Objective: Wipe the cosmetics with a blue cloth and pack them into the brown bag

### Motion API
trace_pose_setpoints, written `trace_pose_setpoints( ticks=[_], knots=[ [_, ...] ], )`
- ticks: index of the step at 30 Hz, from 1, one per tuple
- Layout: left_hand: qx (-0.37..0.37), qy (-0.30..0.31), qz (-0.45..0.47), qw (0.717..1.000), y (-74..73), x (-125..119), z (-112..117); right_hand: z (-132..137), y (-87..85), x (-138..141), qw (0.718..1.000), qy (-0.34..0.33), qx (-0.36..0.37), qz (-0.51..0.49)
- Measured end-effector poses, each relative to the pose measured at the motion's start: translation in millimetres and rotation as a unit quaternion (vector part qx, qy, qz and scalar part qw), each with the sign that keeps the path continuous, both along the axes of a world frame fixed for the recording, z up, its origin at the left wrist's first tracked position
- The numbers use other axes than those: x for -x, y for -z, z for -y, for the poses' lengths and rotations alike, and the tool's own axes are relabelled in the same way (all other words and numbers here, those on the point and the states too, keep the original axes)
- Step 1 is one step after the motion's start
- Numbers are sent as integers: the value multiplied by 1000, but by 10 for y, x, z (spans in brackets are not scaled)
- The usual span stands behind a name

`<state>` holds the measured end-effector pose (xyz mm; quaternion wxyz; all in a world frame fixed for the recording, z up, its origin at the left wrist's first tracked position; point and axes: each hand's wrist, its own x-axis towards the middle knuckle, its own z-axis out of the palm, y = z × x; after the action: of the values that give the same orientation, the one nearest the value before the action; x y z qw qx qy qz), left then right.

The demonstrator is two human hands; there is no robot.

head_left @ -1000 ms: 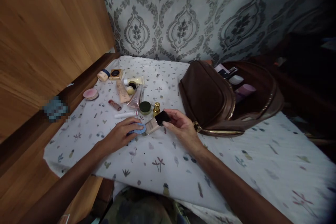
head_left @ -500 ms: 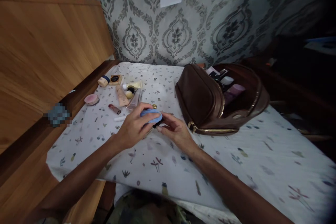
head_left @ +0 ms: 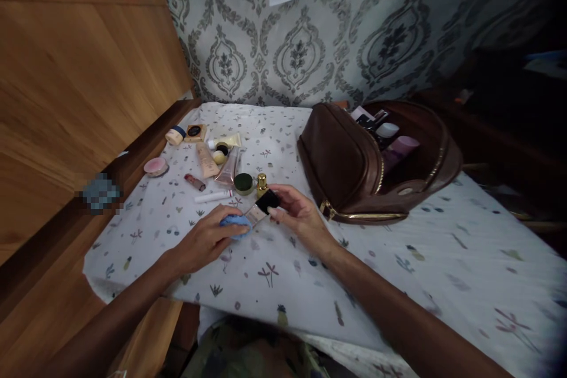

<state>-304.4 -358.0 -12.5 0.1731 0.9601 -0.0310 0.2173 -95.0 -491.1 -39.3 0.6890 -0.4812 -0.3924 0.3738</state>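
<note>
A blue cloth [head_left: 235,226] is pinched in my left hand [head_left: 202,240], pressed against the lower end of a small clear bottle. My right hand [head_left: 302,217] grips that bottle [head_left: 256,215] by its black cap, with the bottle tilted down to the left. Just beyond my fingers stand a gold-topped bottle [head_left: 261,183] and a dark green-lidded jar [head_left: 243,183]. A white tube-shaped stick [head_left: 213,196] lies beyond my left hand. Behind it are a dark red lipstick-like tube [head_left: 195,182], a grey-pink tube [head_left: 228,168] and a beige tube [head_left: 207,160].
On the right sits an open brown bag [head_left: 341,162] holding several cosmetics. Farther left lie a pink compact [head_left: 156,166], a dark-lidded jar [head_left: 176,136] and a small box [head_left: 195,132]. A wooden panel [head_left: 88,65] bounds the left side; patterned wallpaper [head_left: 292,59] rises behind.
My left hand with the blue cloth has moved down and left, from near the cap to the bottle's lower end. The bottle, green-lidded jar and gold-topped bottle now show more fully.
</note>
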Motion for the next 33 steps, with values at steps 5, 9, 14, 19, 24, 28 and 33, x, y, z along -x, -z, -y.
trace_pose_setpoints(
  ticks=[5,9,14,19,24,28,33],
  knots=[
    [53,28,-40,997,-74,120,-52,-6,5,-3,998,-23,7,-63],
    [102,1,-5,995,-242,-10,-48,3,-16,-3,996,-39,17,-78],
    [73,-32,109,991,-342,-388,48,22,-50,15,996,-57,19,-64],
    [45,0,83,996,-218,-434,106,31,-42,5,995,-66,11,-76],
    [35,-10,25,999,-17,-95,96,24,-10,-17,995,-50,29,-75],
    [38,-4,4,999,95,116,89,13,-21,-1,996,-38,34,-68],
    [58,16,-26,998,85,208,84,2,-3,9,998,-29,32,-50]
  ],
)
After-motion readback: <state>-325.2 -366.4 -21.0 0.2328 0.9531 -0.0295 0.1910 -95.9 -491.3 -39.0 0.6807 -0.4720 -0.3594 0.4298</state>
